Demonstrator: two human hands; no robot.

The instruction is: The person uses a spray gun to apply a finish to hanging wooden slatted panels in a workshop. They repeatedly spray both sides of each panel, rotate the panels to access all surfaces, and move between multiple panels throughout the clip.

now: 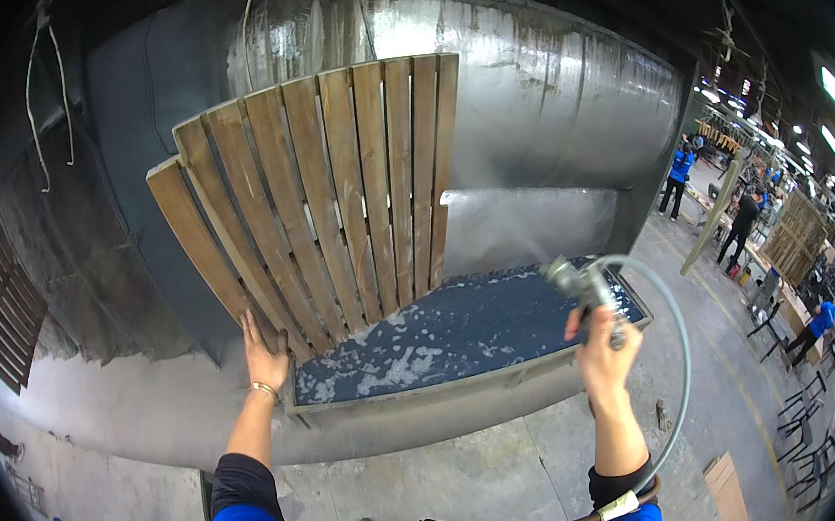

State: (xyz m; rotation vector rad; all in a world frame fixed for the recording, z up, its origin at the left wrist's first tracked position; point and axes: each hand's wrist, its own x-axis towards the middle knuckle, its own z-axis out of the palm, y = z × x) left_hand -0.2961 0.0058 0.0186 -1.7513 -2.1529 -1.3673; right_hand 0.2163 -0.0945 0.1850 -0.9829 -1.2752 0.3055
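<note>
A brown wooden slatted panel [305, 186], its slats fanning out toward the top, hangs tilted from cords in front of me. My left hand [267, 363] grips its lower left corner, the fingertips lying along the outer slat. Out to the right, my right hand [607, 351] is wrapped round the handle of a metal spray gun [581, 285], which is slightly blurred. A faint mist shows off its nozzle, which points up and left toward the panel. From the gun a pale hose [681, 336] loops down past my right forearm.
Under the panel stands a long trough [469, 381] of dark liquid with white foam. Behind it rises a curved metal sheet wall [563, 96]. Another slatted panel [1, 301] hangs far left. Several people work on the right, one in blue [680, 167]. Cardboard [727, 494] lies on the floor.
</note>
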